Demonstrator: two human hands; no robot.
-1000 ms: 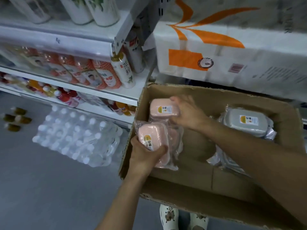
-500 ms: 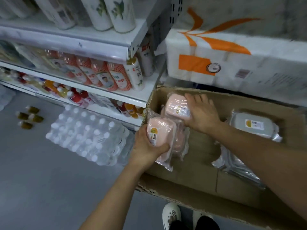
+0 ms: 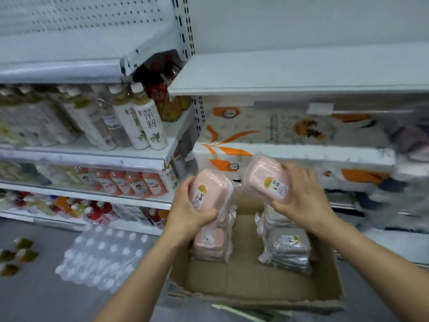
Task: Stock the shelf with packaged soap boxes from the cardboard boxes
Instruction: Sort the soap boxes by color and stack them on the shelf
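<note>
Left hand (image 3: 185,212) fingers clamped on pink soap box (image 3: 207,190); right hand (image 3: 301,201) grips another (image 3: 269,180), above cardboard box (image 3: 255,296). Shelf (image 3: 290,75) looks bare, blurry.

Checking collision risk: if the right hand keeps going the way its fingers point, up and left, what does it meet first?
Probably the orange-and-white tissue pack on the shelf behind. The right hand holds a pink soap box that leads, so it would touch first. Depth is unclear.

Two pink wrapped soap boxes (image 3: 210,190) (image 3: 269,180) above cardboard box (image 3: 255,296)
</note>
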